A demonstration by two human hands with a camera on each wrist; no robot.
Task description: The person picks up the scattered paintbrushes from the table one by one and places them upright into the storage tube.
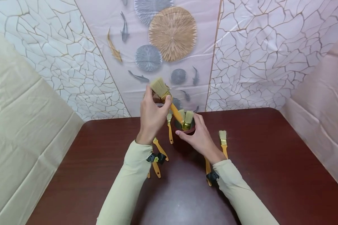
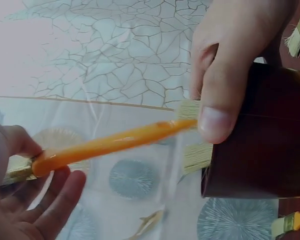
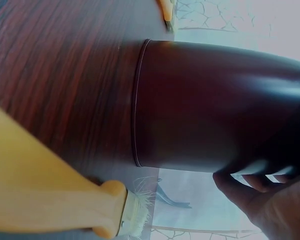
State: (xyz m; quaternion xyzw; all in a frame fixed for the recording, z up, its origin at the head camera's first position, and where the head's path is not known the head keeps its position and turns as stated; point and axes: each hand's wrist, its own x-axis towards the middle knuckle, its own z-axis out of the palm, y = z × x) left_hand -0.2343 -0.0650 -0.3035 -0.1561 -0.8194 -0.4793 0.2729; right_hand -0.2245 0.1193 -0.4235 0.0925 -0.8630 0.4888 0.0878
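Observation:
A paintbrush point(image 1: 175, 111) with a yellow handle and pale bristles is pinched near its metal band by my left hand point(image 1: 152, 117). Its bristles point up and its handle slants down toward the mouth of a dark brown cup point(image 3: 215, 105). My right hand point(image 1: 201, 137) grips that cup near the rim, thumb on the near side. Pale bristle ends of other brushes point(image 1: 189, 117) stick out of the cup. In the left wrist view, the tip of the held handle point(image 2: 130, 142) overlaps the right thumb point(image 2: 217, 117); whether they touch I cannot tell.
Several loose paintbrushes lie on the dark wooden table point(image 1: 87, 175): one brush point(image 1: 170, 129) left of the cup, others near the left wrist point(image 1: 156, 169), one point(image 1: 223, 140) right of the right hand, and another point(image 1: 207, 168) partly under the right wrist. Patterned cloth point(image 1: 242, 62) hangs behind.

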